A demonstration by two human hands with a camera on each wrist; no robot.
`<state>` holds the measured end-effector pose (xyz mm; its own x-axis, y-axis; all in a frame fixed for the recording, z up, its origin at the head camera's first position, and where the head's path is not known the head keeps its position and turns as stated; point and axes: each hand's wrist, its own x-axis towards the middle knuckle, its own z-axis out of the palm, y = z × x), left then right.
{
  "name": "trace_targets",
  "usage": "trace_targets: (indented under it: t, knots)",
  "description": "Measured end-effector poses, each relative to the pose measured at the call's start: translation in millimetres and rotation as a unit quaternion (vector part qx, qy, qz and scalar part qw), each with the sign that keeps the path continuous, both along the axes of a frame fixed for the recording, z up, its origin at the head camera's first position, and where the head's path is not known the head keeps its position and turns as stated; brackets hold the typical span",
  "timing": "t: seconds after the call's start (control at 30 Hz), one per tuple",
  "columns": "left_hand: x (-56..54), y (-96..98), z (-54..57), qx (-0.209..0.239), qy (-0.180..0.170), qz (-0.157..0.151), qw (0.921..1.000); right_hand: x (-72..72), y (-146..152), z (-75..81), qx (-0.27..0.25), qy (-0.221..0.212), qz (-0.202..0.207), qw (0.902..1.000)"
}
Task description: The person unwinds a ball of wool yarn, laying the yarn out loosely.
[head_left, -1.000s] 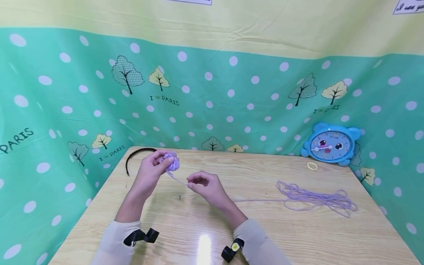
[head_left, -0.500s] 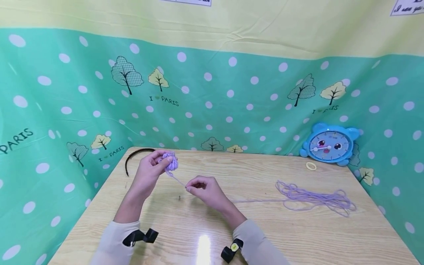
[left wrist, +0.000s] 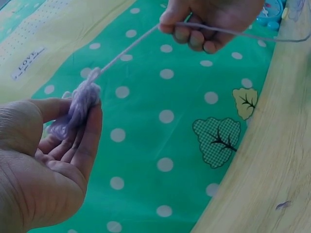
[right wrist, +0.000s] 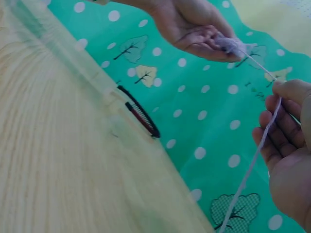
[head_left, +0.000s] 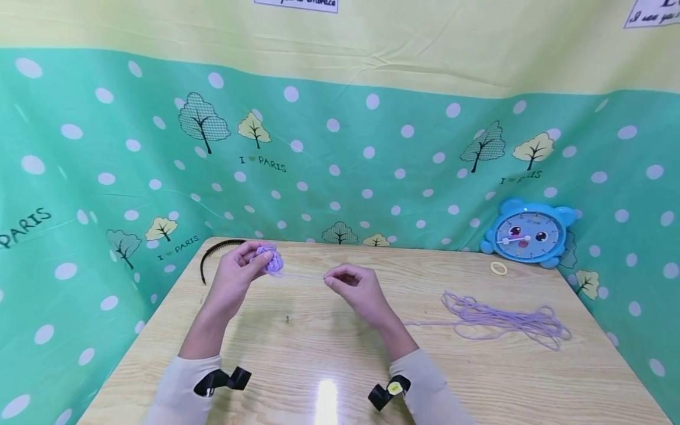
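Note:
My left hand [head_left: 236, 274] holds a small wound ball of purple yarn [head_left: 272, 260] between thumb and fingers, raised over the table's left half. From the ball a taut yarn strand [left wrist: 127, 48] runs across to my right hand [head_left: 361, 290], which pinches it between thumb and fingertips. Past the pinch, the strand hangs across the right palm, as the right wrist view shows, and leads along the table to a loose heap of purple yarn [head_left: 504, 319] on the right.
At the table's back left lies a black toothed headband [head_left: 212, 255]. A blue clock [head_left: 530, 231] leans against the curtain at the back right, with a cream ring [head_left: 498, 268] in front of it. One small dark speck [head_left: 287, 319] lies on the wooden table [head_left: 297, 366].
My right hand has moved right and slightly up, drawing the strand out longer and nearly level. The left hand keeps hold of the yarn ball almost in place.

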<state>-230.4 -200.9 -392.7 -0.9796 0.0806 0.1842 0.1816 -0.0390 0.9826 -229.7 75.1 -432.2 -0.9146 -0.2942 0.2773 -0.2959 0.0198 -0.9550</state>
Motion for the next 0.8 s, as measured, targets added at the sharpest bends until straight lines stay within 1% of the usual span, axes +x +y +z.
trace_targets:
  t: [0.1,0.2,0.3,0.37,0.47,0.63,0.8]
  knots:
    - [0.4,-0.4,0.0,0.005,-0.006,0.001,1.0,0.8,9,6.3,-0.007,0.006,-0.01,0.9999]
    - [0.9,0.2,0.3,0.006,-0.012,0.001,0.9999,2.8,17,11.1,-0.002,0.017,-0.012,0.9998]
    - [0.8,0.6,0.4,-0.002,-0.014,-0.001,0.9999,4.5,23,14.5,0.005,0.024,-0.012,0.9996]
    - [1.0,0.9,0.4,-0.013,-0.015,-0.009,0.9998,5.4,28,16.8,0.004,0.026,-0.018,0.9995]
    - [1.2,1.6,-0.2,-0.03,-0.022,-0.026,0.999,4.6,34,19.0,-0.001,0.022,-0.032,0.9993]
    - [2.1,3.7,-1.2,-0.047,-0.045,-0.075,0.9951,1.5,44,20.1,-0.003,0.009,-0.053,0.9985]
    - [3.8,6.4,-1.0,-0.061,-0.054,-0.122,0.9891,0.6,54,21.4,0.005,0.004,-0.066,0.9978]
